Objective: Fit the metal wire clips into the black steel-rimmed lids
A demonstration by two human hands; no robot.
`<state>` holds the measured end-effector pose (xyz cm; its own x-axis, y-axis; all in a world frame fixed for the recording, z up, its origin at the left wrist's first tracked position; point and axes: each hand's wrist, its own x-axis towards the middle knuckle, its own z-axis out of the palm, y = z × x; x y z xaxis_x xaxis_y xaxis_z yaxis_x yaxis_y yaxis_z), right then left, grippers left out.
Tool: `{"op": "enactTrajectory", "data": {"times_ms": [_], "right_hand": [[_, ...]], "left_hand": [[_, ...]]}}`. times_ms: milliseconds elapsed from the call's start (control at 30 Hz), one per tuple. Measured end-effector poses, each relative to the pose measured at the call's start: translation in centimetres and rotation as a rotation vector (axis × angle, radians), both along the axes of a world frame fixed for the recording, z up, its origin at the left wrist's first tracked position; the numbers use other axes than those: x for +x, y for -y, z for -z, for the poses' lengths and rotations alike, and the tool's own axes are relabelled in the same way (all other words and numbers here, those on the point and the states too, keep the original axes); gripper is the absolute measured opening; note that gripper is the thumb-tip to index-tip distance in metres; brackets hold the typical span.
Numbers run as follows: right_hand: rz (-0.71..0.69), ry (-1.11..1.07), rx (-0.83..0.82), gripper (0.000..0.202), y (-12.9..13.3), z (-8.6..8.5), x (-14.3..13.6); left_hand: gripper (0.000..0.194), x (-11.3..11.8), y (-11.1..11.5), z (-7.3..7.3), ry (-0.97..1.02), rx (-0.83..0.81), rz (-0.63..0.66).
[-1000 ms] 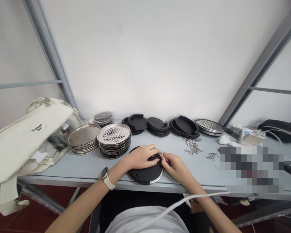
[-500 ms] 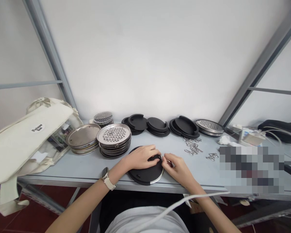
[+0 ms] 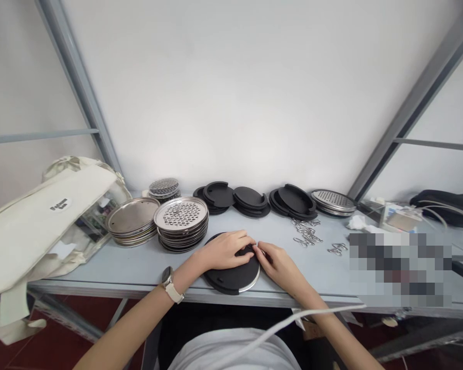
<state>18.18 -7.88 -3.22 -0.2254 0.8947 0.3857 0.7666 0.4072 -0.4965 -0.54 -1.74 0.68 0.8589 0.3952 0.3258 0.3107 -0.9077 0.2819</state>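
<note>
A round black plastic holder (image 3: 231, 277) with a silvery metal rim along its right edge lies flat near the table's front edge. Across its top lies my left hand (image 3: 226, 250), palm down, thumb and fingers closed on the holder near its right side. My right hand (image 3: 275, 264) is at that same edge, its thumb and forefinger pinched beside my left fingertips. A glint of metal wire shows within the right hand; it looks like one of the small metal clips (image 3: 307, 231) lying loose farther back. The fingers mostly hide it.
Stacks of metal grater discs (image 3: 181, 215) and plain metal discs (image 3: 133, 216) stand on the left. Several black holders (image 3: 249, 198) line the wall, beside another grater stack (image 3: 334, 200). A cream bag (image 3: 42, 221) lies far left. A white cable (image 3: 293, 316) crosses in front of me.
My right hand has shifted slightly left, and its fingertips now meet the holder's edge by my left fingers. The wire in it is more hidden. My left hand stays put.
</note>
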Motion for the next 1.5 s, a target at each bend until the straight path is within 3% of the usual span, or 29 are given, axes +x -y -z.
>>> {"op": "enactTrajectory", "data": {"times_ms": [367, 1500], "right_hand": [[-0.002, -0.018, -0.026, 0.029, 0.11, -0.39, -0.05], [-0.031, 0.017, 0.054, 0.030, 0.68, -0.28, -0.16]], "left_hand": [[0.030, -0.07, -0.05, 0.09, -0.001, 0.005, 0.005], [0.022, -0.01, 0.05, -0.02, -0.012, 0.009, 0.011]]}}
